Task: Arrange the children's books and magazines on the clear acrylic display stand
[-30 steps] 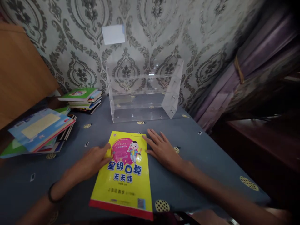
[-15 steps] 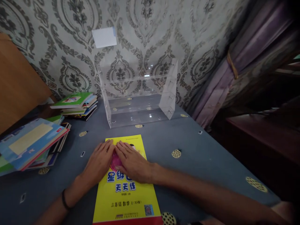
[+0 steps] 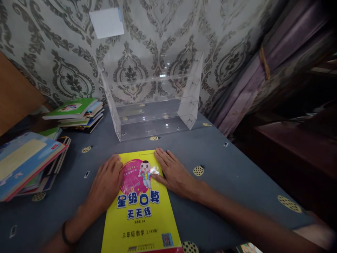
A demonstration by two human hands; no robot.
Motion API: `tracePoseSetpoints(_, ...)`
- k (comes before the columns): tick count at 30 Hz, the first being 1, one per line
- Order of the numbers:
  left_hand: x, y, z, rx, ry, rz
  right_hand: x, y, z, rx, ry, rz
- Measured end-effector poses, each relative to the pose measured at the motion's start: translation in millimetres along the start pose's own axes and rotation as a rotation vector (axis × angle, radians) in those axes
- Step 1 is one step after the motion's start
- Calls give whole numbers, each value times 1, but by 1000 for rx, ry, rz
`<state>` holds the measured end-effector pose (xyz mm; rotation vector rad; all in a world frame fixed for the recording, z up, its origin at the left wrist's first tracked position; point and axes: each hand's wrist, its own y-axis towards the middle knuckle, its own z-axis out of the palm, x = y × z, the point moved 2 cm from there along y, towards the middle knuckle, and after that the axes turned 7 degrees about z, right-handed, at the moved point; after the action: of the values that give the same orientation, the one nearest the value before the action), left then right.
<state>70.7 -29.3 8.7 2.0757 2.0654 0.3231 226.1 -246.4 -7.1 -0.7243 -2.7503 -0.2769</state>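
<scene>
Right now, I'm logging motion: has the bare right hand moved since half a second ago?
Yes, rightward: the right hand is nearer the dotted yellow pineapple print on its right.

Open table [image 3: 231, 175] stretching right of the right fingers [image 3: 166, 161], transparent rack [image 3: 189, 109] blocking ahead past a short gap, passage opening left of the left fingers [image 3: 110, 167], blue-topped book stack [image 3: 28, 163] closing it farther out, green-topped book stack [image 3: 73, 110] obstructing ahead-left
</scene>
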Motion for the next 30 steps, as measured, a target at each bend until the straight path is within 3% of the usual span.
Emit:
tracePoseSetpoints(5, 2, 1, -4, -44, -124, -143, 3, 1, 1, 13, -59, 5)
tracePoseSetpoints(8, 13, 4, -8, -91, -437, -266, 4, 1, 1, -5, -77, 9)
tracePoseSetpoints(11, 24, 6, -14, -175, -892, -513, 5, 1, 1, -11, -70, 10)
tracePoseSetpoints(13, 24, 5, -16, -105, -1210, -653, 6, 1, 0, 2, -59, 20)
tracePoseSetpoints(15, 17, 3, -18, 92, -1472, -723, 7, 0, -2, 18, -36, 34)
tracePoseSetpoints(17, 8, 1, -24, 226, -1662, -717, 6, 0, -3, 28, 23, 48)
tracePoseSetpoints(19, 3, 2, -32, 206, -1774, -673, 5, 2, -4, 6, 151, 80)
tracePoseSetpoints(22, 3, 8, -54, 80, -1814, -572, 7, 16, -8, -1, 547, 105)
tracePoseSetpoints(25, 7, 15, -96, -79, -1675, -412, 22, 41, -24, 78, 936, 44)
tracePoseSetpoints(27, 7, 15, -133, -184, -1475, -284, 36, 59, -46, 45, 1061, -22)
tracePoseSetpoints(30, 0, 7, -184, -261, -1026, -92, 58, 72, -86, -133, 1164, -159)
